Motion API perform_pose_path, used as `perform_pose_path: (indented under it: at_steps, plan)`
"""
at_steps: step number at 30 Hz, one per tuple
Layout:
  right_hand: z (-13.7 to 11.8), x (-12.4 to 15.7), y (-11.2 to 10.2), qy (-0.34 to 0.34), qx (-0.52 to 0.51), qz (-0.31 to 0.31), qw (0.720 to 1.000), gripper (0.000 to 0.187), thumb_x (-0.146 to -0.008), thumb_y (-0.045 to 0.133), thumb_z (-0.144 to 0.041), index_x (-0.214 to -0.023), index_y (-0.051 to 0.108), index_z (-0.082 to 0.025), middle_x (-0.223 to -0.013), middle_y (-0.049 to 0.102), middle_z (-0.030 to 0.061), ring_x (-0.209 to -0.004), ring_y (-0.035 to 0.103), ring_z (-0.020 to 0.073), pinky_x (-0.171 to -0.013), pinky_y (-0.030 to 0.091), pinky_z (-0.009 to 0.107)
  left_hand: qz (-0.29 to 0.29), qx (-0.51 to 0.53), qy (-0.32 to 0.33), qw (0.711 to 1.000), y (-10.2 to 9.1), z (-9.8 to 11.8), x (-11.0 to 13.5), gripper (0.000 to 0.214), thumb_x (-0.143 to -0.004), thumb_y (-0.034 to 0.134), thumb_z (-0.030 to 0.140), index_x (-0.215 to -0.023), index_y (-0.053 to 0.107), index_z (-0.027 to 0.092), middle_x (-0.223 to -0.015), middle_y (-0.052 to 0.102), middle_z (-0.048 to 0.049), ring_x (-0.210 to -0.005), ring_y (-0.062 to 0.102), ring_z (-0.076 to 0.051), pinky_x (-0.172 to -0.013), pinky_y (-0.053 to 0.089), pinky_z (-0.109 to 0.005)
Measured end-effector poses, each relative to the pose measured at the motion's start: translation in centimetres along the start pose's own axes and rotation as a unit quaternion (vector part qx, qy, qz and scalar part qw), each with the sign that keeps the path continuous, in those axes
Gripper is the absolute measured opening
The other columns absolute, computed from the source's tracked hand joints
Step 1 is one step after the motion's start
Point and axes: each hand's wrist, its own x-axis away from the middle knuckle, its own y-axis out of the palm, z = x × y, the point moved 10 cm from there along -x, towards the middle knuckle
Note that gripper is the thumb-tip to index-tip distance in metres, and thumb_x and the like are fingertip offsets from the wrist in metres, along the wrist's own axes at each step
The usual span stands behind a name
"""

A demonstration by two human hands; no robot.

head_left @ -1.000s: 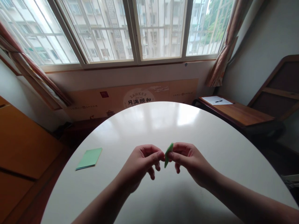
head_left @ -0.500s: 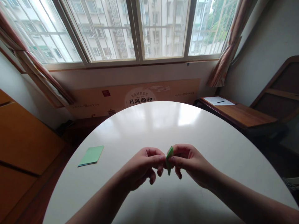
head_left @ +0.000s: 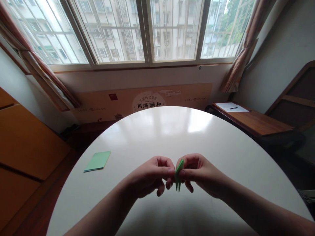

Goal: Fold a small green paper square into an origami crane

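A small folded green paper piece (head_left: 178, 175) is held upright above the round white table (head_left: 172, 134), its lower end split into two points. My left hand (head_left: 151, 175) pinches its left side with thumb and forefinger. My right hand (head_left: 198, 172) pinches its right side the same way. Both hands hover over the near middle of the table, their fingertips almost touching. At the table's left edge lies a flat stack of light green paper sheets (head_left: 97, 161), well away from both hands.
A wooden side table (head_left: 256, 123) at the right carries a white sheet with a pen (head_left: 231, 107). Behind the table a printed cardboard panel (head_left: 147, 101) leans under a wide window. Wooden furniture (head_left: 27, 147) stands at the left, a wooden chair frame at the far right.
Both hands have drawn slightly closer together and nearer to me, still pinching the green piece. The piece now shows two points at its lower end.
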Motion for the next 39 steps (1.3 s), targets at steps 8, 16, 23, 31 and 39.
perform_pose_path:
  at_steps: [8, 16, 23, 31, 39]
  plan:
    - [0.3, 0.0, -0.1, 0.015, -0.002, 0.005, 1.000, 0.023, -0.076, 0.084, -0.032, -0.074, 0.072, -0.012, -0.068, 0.067, 0.0048, -0.055, 0.059, 0.0118, -0.044, 0.045, 0.019, 0.038, -0.025, 0.024, 0.999, -0.4, 0.7, 0.0, 0.028, -0.066, 0.087, 0.030, -0.072, 0.065, 0.013, -0.056, 0.059, 0.0008, -0.045, 0.053, -0.008, -0.034, 0.043, -0.013]
    - [-0.5, -0.1, -1.6, -0.015, 0.022, 0.087, 0.996, 0.019, -0.078, 0.082, -0.033, -0.080, 0.076, -0.015, -0.067, 0.064, 0.0025, -0.059, 0.054, 0.0107, -0.046, 0.042, 0.018, 0.198, -0.233, 0.225, 0.925, -0.8, 5.5, 2.0, 0.014, -0.074, 0.078, 0.024, -0.077, 0.068, 0.014, -0.065, 0.062, -0.0011, -0.059, 0.056, -0.013, -0.045, 0.049, -0.020]
    - [-1.2, -0.1, -2.1, -0.053, 0.052, 0.110, 0.991, 0.020, -0.079, 0.081, -0.035, -0.082, 0.076, -0.016, -0.068, 0.063, 0.0029, -0.062, 0.054, 0.0127, -0.046, 0.042, 0.020, 0.251, -0.400, 0.325, 0.819, 0.8, 7.1, 4.1, 0.008, -0.082, 0.066, 0.012, -0.081, 0.072, 0.018, -0.082, 0.066, -0.0038, -0.069, 0.062, -0.015, -0.051, 0.049, -0.020]
    - [-1.3, 0.0, -2.4, -0.058, 0.049, 0.129, 0.989, 0.020, -0.079, 0.081, -0.035, -0.084, 0.076, -0.016, -0.071, 0.063, 0.0037, -0.066, 0.055, 0.0141, -0.047, 0.043, 0.020, 0.241, -0.472, 0.362, 0.766, 2.1, 7.7, 4.7, 0.015, -0.084, 0.063, 0.010, -0.089, 0.075, 0.019, -0.089, 0.069, -0.0066, -0.070, 0.065, -0.015, -0.052, 0.053, -0.021]
    - [-1.6, 0.1, -2.0, -0.065, 0.083, 0.128, 0.986, 0.024, -0.080, 0.079, -0.039, -0.083, 0.073, -0.016, -0.070, 0.061, 0.0026, -0.065, 0.054, 0.0140, -0.047, 0.043, 0.020, 0.264, -0.469, 0.341, 0.770, 1.8, 7.4, 4.6, 0.008, -0.085, 0.068, 0.021, -0.083, 0.074, 0.016, -0.086, 0.070, -0.0077, -0.067, 0.065, -0.015, -0.048, 0.050, -0.020]
